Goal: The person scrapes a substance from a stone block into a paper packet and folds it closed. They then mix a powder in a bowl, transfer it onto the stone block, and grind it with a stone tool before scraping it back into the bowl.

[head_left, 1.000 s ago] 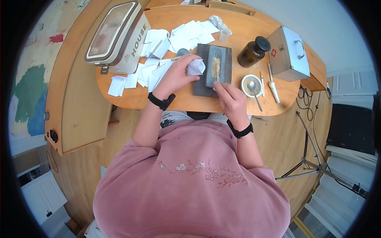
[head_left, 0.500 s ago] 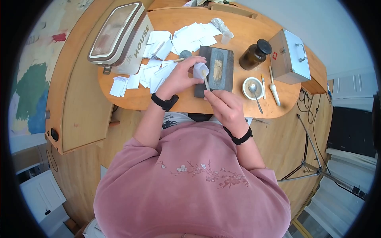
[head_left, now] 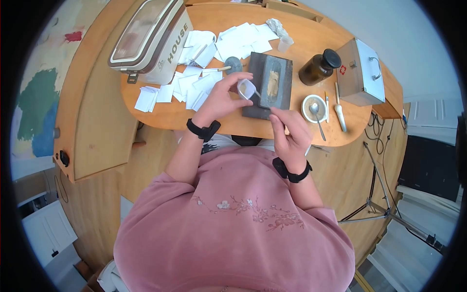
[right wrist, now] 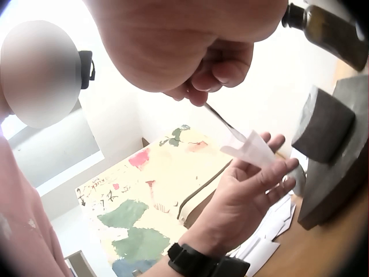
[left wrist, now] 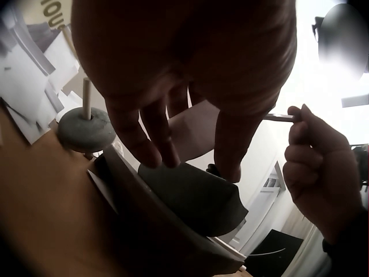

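My left hand (head_left: 221, 101) holds a small folded white paper cone (head_left: 249, 90) between thumb and fingers, its mouth tilted towards the right hand. Some tan powder shows inside it. My right hand (head_left: 293, 135) pinches the end of a slim metal spatula (right wrist: 221, 119); its far tip reaches into the paper cone's mouth. Just right of the cone lies a grey stone grinding trough (head_left: 265, 96) on a dark slab (head_left: 287, 103), with tan powder (head_left: 273, 84) along its hollow. Behind the left hand stands a grey grinding wheel (left wrist: 86, 131) with a wooden handle.
Loose white papers (head_left: 243, 41) spread over the table's left and back. A white bowl (head_left: 305, 117) with a spoon, a brush (head_left: 327, 107) and a white-handled tool (head_left: 339, 114) lie right. Behind are a brown jar (head_left: 316, 70), a metal case (head_left: 362, 73) and a lidded box (head_left: 155, 44).
The right hand has lifted the spatula from the trough's powder and brought it left to the paper cone, its tip now inside. The left hand has tilted the cone's mouth towards it.
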`<state>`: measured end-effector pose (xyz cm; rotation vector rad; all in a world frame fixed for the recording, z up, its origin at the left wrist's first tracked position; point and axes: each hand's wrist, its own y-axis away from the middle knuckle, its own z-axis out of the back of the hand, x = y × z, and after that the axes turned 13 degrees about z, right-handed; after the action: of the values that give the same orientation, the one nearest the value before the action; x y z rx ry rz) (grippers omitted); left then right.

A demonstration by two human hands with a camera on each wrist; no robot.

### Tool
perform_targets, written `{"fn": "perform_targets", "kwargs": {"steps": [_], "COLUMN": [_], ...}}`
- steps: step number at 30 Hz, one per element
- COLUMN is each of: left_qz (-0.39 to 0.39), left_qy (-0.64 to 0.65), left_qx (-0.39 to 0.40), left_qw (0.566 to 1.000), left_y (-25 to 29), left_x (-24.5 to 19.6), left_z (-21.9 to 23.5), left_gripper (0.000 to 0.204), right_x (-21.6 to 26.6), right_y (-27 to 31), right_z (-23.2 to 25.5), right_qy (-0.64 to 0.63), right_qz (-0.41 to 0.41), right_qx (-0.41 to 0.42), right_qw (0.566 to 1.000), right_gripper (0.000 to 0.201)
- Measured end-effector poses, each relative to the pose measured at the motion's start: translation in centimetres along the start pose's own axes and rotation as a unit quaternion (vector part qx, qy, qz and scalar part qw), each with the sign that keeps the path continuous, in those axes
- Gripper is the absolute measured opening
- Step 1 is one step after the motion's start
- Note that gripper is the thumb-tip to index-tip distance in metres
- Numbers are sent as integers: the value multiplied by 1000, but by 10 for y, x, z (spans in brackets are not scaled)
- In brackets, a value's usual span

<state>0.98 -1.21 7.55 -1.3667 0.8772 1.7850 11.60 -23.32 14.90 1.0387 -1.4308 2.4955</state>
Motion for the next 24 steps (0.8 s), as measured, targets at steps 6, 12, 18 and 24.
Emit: {"fn": "perform_targets", "kwargs": {"steps": [6,12,18,24], "left_qz": [88,84,66,63], "left_qy": [114,59,55,44], "left_qx": [-45,-44,-56,-64], "left_qw": [988,994,995,995], "left_y": [9,14,15,15], "left_x": [18,19,11,10], "left_z": [-10,-11,-8,-4], "left_gripper": [74,76,77,76], "right_x": [-23,-19,-36,-63], "right_y": [9,2,1,-1], "right_z": [27,24,13,1], "right_qy": [119,136,173,196], "right_qz": [103,151,139,156], "right_qx": [76,167,220,201], "right_qw": [985,965,950,947], "right_gripper": [20,25,24,27]}}
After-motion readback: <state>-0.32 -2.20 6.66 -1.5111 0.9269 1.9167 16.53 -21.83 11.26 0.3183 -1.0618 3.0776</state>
